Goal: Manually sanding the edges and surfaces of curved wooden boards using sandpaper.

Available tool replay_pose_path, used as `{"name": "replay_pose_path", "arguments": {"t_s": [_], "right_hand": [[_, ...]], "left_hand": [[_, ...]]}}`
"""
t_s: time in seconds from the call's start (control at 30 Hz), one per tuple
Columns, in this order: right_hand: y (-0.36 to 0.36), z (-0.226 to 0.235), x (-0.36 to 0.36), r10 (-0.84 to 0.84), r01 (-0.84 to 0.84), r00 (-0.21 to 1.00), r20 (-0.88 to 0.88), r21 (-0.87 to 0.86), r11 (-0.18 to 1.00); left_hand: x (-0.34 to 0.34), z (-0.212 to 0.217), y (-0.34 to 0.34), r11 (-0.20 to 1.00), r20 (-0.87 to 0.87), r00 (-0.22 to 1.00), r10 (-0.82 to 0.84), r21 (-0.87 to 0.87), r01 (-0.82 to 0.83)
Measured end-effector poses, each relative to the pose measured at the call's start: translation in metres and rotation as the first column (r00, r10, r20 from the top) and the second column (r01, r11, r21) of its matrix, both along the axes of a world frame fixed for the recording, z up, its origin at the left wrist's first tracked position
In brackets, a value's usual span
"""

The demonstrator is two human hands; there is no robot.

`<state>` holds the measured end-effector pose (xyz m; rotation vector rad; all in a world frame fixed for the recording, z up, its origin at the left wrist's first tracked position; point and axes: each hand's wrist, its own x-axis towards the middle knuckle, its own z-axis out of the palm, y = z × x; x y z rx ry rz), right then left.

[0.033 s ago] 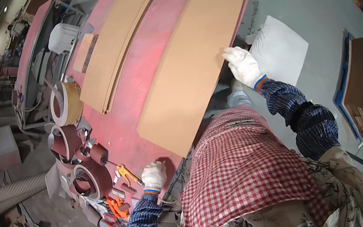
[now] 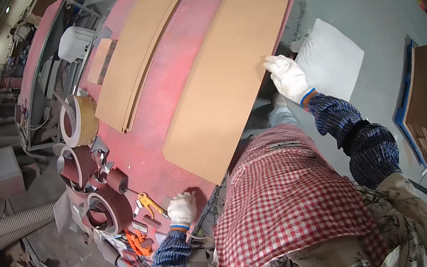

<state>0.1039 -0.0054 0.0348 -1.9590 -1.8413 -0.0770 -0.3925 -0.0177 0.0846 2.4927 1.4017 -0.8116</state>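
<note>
A long tan board [image 2: 235,57] lies aslant on a red mesh-covered table [image 2: 143,164]. At its right edge is my right hand [image 2: 288,78] in a white knit glove, its fingers bent over the rim; the thumb's grip is hidden. My left hand [image 2: 182,210], gloved alike, sits at the table's near corner, apart from the board. Its fingers are curled, and whatever may be inside them cannot be seen. Just left of it lies a yellow-handled tool [image 2: 150,204]. Farther left on the table rest more tan boards [image 2: 146,43], overlapping lengthwise.
Abrasive belt rolls [image 2: 113,208] and a wide tape-like roll [image 2: 79,121] crowd the table's left edge, near an orange item [image 2: 139,242]. A ribbed hose [image 2: 21,226] runs below. Rightward on the floor are a white sack [image 2: 331,59] and stacked brown boards [image 2: 426,94].
</note>
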Motion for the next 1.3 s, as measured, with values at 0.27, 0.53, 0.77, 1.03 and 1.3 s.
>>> {"name": "replay_pose_path", "arguments": {"t_s": [0.27,0.53,0.77,1.03,1.3], "right_hand": [[0.002,0.001,-0.005,-0.039,0.038,0.999,-0.026,-0.031,0.999],[0.002,0.001,-0.007,-0.037,0.037,0.998,-0.05,0.006,0.999],[0.003,0.007,-0.008,-0.073,0.07,0.992,-0.107,-0.031,0.997],[0.001,0.005,-0.016,-0.041,0.045,0.988,-0.151,0.025,0.999],[-0.008,0.013,-0.028,0.079,-0.072,0.99,-0.117,0.061,0.996]], "left_hand": [[0.059,0.017,-0.014,0.995,0.224,0.97,0.1,-0.002,-0.102],[0.064,0.007,-0.012,0.998,0.252,0.967,0.041,0.034,-0.052],[0.075,0.011,-0.013,0.997,0.26,0.966,-0.01,0.081,-0.011],[0.161,-0.002,0.029,0.984,0.374,0.921,-0.11,0.173,0.047],[0.274,-0.01,0.095,0.971,0.377,0.906,-0.193,0.209,0.12]]}}
